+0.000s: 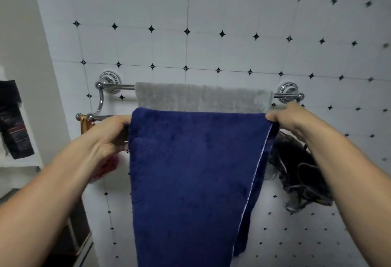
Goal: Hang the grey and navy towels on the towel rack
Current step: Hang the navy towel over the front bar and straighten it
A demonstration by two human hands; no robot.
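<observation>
Two hands grip the navy towel (190, 171), one at each end of its fold. The fingers (120, 121) of the left hand (110, 135) are curled round the fold's left edge. The fingers (273, 116) of the right hand (289, 118) pinch its right edge against the thumb. Holding both ends level appears meant to keep the fold taut and square along the front bar (101, 117) of the towel rack (99, 99).

The towel lies doubled over that bar. Its front panel hangs straight, and a rear layer shows along the right edge. The grey towel (203, 97) is draped over the rear bar (120, 86), spread between the two wall mounts and touched by neither hand.

Judgement: both towels are on the rack, and only evening the navy towel and letting go remain. A dark bundle (300, 171) hangs near the rack's right end, just beside the towel, against the tiled wall (211, 23).
</observation>
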